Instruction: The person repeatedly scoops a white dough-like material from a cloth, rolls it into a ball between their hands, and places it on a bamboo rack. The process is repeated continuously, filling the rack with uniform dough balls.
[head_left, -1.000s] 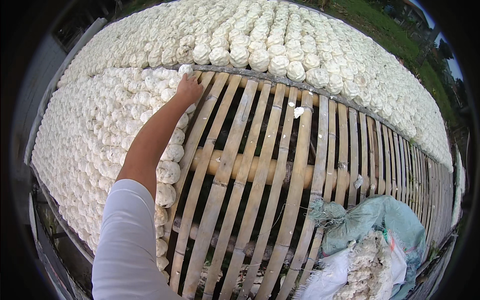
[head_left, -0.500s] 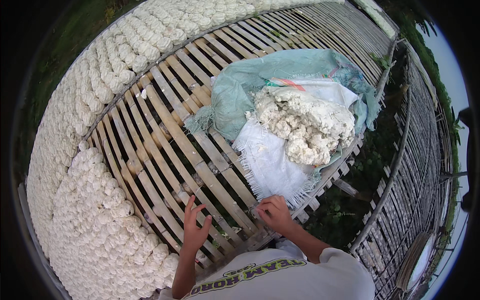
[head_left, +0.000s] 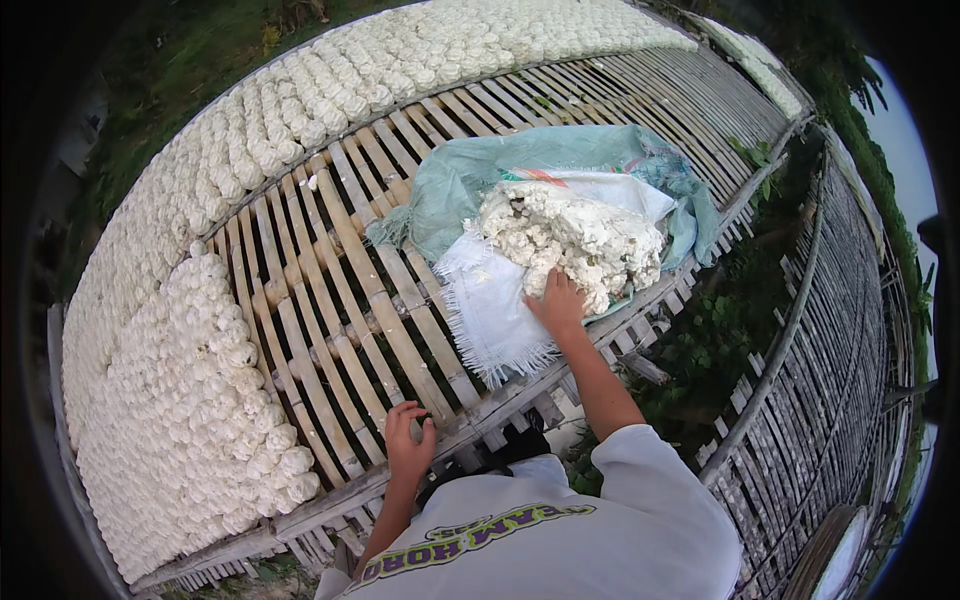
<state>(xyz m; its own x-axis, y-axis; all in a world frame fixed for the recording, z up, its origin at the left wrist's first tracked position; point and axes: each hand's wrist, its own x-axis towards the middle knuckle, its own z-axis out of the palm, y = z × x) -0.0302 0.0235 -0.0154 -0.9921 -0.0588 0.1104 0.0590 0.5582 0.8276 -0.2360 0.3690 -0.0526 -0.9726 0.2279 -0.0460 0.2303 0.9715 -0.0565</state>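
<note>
My right hand [head_left: 555, 300] reaches onto a heaped mass of white crumbly lumps [head_left: 590, 235], its fingers extended against the front of the pile. The pile sits on a white woven sack [head_left: 485, 305] with a frayed edge, over a larger pale green sack [head_left: 450, 190]. My left hand [head_left: 410, 440] is lower, near the front edge of the bamboo slat platform [head_left: 355, 335], fingers loosely curved and apart, holding nothing that I can see.
Packed rows of white round lumps [head_left: 180, 380] cover the platform's left side and far band. Another slatted bamboo rack [head_left: 820, 370] stands at the right across a gap with green plants [head_left: 690, 360]. A round tray [head_left: 830, 560] is at the lower right.
The view has turned from the lumps, where my left hand was reaching, toward the sacks. Since half a second ago my right hand has moved forward from the platform edge onto the pile.
</note>
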